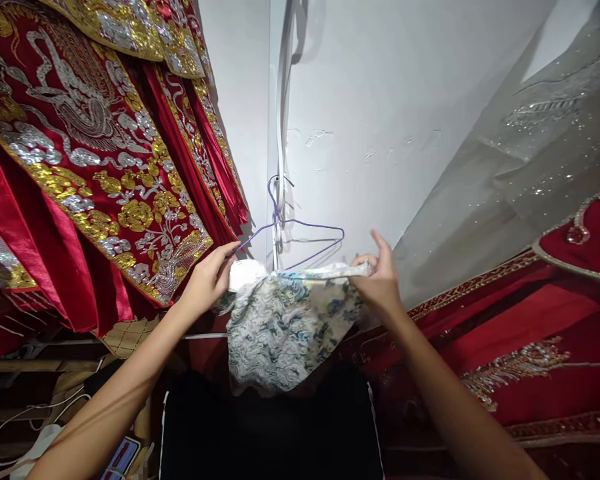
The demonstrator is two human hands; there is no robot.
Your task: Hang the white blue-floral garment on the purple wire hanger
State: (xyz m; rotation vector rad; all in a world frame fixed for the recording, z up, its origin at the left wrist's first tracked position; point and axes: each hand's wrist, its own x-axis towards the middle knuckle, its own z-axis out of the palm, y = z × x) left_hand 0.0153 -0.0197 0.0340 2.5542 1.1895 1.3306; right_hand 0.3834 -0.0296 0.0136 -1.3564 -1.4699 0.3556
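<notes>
Your left hand (211, 277) pinches the cloth (285, 320) and hanger (300, 233); your right hand (380, 280) pinches the cloth's other end, spare fingers spread.

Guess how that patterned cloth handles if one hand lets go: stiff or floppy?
Likely floppy: the cloth sags in folds between the left hand and right hand. Probably light, since fingertip pinches hold it. The released side would likely drop off the hanger.

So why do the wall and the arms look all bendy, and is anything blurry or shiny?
Head view: the wide lens splays the arms and tilts the wall; the purple wire hanger casts a soft shadow there; gold embroidery on the red robe glints; the left hand and right hand look sharp.
</notes>
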